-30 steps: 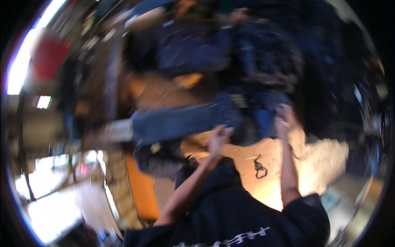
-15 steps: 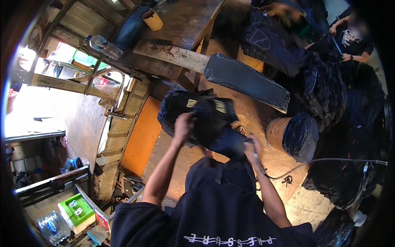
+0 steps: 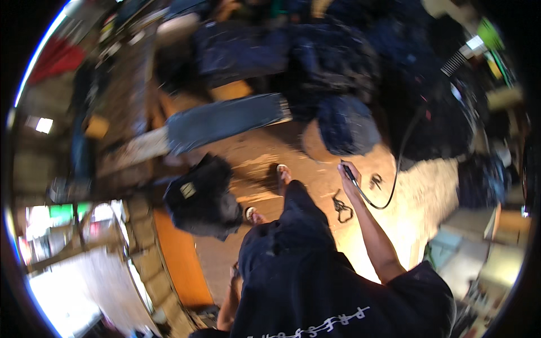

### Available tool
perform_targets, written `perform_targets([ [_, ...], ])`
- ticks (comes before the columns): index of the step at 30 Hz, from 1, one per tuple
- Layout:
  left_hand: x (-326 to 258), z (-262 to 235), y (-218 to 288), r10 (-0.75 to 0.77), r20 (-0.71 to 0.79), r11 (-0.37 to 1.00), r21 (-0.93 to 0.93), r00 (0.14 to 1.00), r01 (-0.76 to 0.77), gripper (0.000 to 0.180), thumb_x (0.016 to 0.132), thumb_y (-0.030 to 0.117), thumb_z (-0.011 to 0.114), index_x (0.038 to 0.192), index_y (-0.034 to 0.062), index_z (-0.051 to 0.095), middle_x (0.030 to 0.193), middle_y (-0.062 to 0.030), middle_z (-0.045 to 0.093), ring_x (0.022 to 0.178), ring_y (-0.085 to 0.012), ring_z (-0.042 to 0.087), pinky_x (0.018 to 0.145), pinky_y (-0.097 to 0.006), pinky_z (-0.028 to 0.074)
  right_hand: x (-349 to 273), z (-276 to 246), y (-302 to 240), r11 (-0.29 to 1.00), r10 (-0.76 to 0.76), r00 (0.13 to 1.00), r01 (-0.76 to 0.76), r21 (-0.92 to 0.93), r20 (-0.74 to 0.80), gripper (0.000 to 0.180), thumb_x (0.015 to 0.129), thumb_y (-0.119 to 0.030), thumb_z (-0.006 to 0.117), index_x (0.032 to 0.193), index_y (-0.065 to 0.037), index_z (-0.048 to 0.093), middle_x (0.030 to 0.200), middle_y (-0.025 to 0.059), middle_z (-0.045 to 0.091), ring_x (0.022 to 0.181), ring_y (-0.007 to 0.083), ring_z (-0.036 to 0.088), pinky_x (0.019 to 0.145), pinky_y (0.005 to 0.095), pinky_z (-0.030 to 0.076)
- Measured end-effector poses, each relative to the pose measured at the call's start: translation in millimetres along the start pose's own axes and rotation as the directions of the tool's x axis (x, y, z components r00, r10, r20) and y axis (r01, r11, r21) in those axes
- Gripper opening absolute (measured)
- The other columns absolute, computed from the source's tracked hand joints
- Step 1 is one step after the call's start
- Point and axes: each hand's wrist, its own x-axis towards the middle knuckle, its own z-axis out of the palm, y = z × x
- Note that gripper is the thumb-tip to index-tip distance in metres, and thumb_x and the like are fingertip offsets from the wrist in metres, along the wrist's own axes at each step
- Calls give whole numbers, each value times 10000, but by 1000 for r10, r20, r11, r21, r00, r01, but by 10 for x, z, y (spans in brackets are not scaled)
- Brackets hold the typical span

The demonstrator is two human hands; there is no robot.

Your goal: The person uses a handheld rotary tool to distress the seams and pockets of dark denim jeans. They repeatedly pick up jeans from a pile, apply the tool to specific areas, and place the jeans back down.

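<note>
My right hand (image 3: 350, 177) is closed round a slim black-handled tool (image 3: 349, 173), whose exact kind I cannot make out. A dark cable or hose (image 3: 396, 176) runs from it in a loop to the upper right. My left hand (image 3: 234, 274) hangs low beside my left leg, partly hidden by my clothes, so its fingers do not show clearly. Ahead of it, left of my feet, lies a heap of dark garments (image 3: 205, 200) with a pale label on top. Neither hand touches this heap.
A long padded board (image 3: 225, 123) juts across in front. Behind it, a round container (image 3: 317, 141) has dark cloth over it, and large dark cloth piles (image 3: 332, 56) stand further back. Dark strips (image 3: 341, 208) lie on the floor. An orange panel (image 3: 179, 259) is at left.
My view has swung to the right. My left hand has left the dark garments, which now lie by themselves, and dropped to my side. My right hand has moved outward with the tool.
</note>
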Motion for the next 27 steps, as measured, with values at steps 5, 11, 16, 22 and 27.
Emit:
perform_targets([
  [5, 304, -30, 834, 21, 9, 991, -135, 1000, -20, 343, 1057, 190, 690, 1339, -6, 695, 1314, -129, 703, 1196, -228, 653, 1065, -387, 515, 843, -283, 763, 999, -30, 970, 37, 26, -240, 360, 902, -98, 896, 1163, -44, 655, 982, 39, 700, 910, 126, 650, 825, 296, 549],
  [11, 430, -580, 2986, 45, -346, 995, 99, 937, -12, 447, 1042, 121, 696, 1444, -59, 620, 1351, -147, 717, 1238, -267, 664, 1056, -389, 527, 2350, 16, 1422, 986, -28, 950, -25, -167, -310, 620, 742, -144, 973, 1249, -78, 622, 1102, 161, 697, 1047, 366, 689, 918, 468, 550],
  [16, 386, 55, 4421, 102, -268, 990, 125, 958, -71, 465, 1061, 142, 693, 1485, -23, 596, 1413, -172, 692, 1241, -268, 669, 1019, -412, 555, 3340, 185, 2075, 963, -133, 964, 70, -260, -232, 650, 737, -95, 943, 1292, -81, 605, 1157, 214, 701, 1064, 457, 677, 924, 522, 540],
  [22, 477, 1033, 5419, -69, 5, 944, 324, 998, 63, 508, 975, 29, 744, 1468, 25, 623, 1398, -164, 711, 1179, -260, 736, 1016, -390, 573, 3589, 198, 2388, 924, -5, 985, -62, -378, -174, 426, 779, -29, 861, 1159, -68, 673, 1062, 195, 722, 957, 390, 719, 828, 460, 568],
  [27, 722, 1523, 6722, 298, 311, 763, 490, 903, -421, 549, 918, 99, 778, 1444, 32, 636, 1343, -219, 713, 1139, -376, 745, 971, -455, 574, 3740, -187, 1768, 964, -26, 936, -70, -256, -352, 350, 752, 53, 789, 1076, -42, 696, 937, 181, 715, 828, 370, 719, 760, 435, 565],
])
